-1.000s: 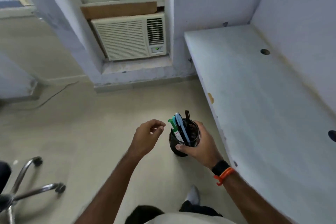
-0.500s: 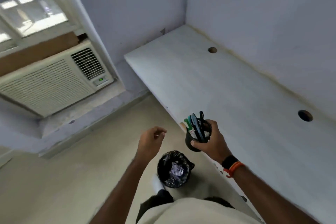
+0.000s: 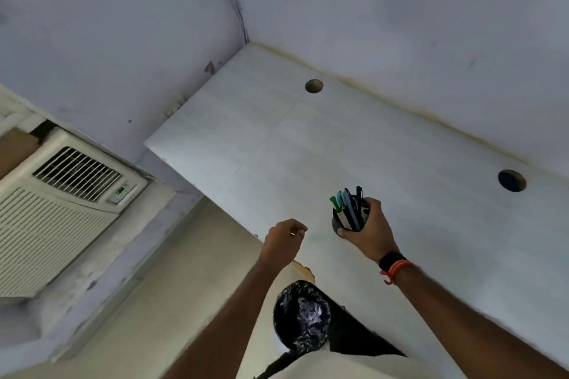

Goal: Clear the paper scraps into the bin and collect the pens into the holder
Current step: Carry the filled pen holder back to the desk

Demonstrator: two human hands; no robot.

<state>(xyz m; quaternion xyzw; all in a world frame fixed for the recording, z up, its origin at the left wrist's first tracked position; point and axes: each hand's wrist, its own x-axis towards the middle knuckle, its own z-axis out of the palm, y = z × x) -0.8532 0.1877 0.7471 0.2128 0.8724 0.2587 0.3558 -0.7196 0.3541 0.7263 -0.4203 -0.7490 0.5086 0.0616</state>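
My right hand (image 3: 371,232) grips a black pen holder (image 3: 338,220) with several pens (image 3: 348,204) standing in it, green, teal, blue and black. The holder hangs just above the white desk (image 3: 400,163), near its front edge. My left hand (image 3: 281,238) hovers to the left of the holder with its fingers loosely curled and nothing in it. Below my hands, on the floor beside the desk, stands a black bin (image 3: 301,317) lined with a black bag, with crumpled paper scraps (image 3: 309,312) inside.
The desk runs along the right wall and has two round cable holes (image 3: 314,85) (image 3: 511,180). A window air conditioner (image 3: 58,203) sits low in the left wall. Beige floor (image 3: 147,317) lies between it and the desk.
My view has swung right and up from the floor to the desk. My right hand has carried the pen holder over the desk. The bin has come into view below.
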